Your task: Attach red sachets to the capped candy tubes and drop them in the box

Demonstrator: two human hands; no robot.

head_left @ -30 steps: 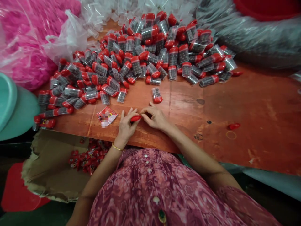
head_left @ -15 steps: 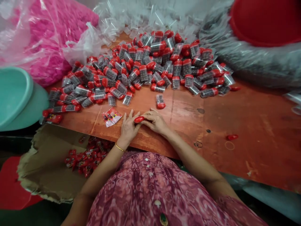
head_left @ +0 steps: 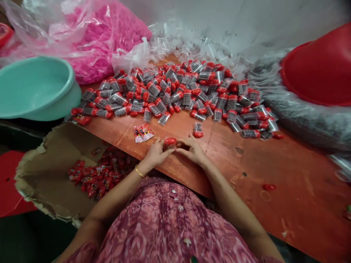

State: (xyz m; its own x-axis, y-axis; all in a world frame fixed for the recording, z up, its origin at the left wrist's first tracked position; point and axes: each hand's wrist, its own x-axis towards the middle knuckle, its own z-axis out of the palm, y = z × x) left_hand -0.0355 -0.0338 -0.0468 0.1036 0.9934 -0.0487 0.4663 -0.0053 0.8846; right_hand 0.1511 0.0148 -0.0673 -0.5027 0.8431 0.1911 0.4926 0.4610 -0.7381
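Note:
Above the front edge of the table, my left hand (head_left: pixel 155 154) is closed on a small container with a shiny red cap (head_left: pixel 170 141), its cap facing up at me. Close beside it on the right, my right hand (head_left: pixel 194 151) has thumb and fingers apart, the fingertips at or near the container; contact is hard to tell. Just beyond my right hand, a clear tube with a red cap and dark contents (head_left: pixel 197 129) lies on the table. A flat red printed packet (head_left: pixel 144 132) rests beyond my left hand.
Many similar red-capped tubes (head_left: pixel 186 96) are heaped across the table (head_left: pixel 246 204). Behind are clear empty tubes (head_left: pixel 175 38) and a bag of pink pieces (head_left: pixel 109 33). A teal basin (head_left: pixel 74 96) and red basin (head_left: pixel 315 69) flank the heap. An open carton (head_left: pixel 52 175) holds red packets.
My right hand has opened and drawn slightly away from the container, which stays in my left hand and has tilted. The camera view has shifted, showing more wall.

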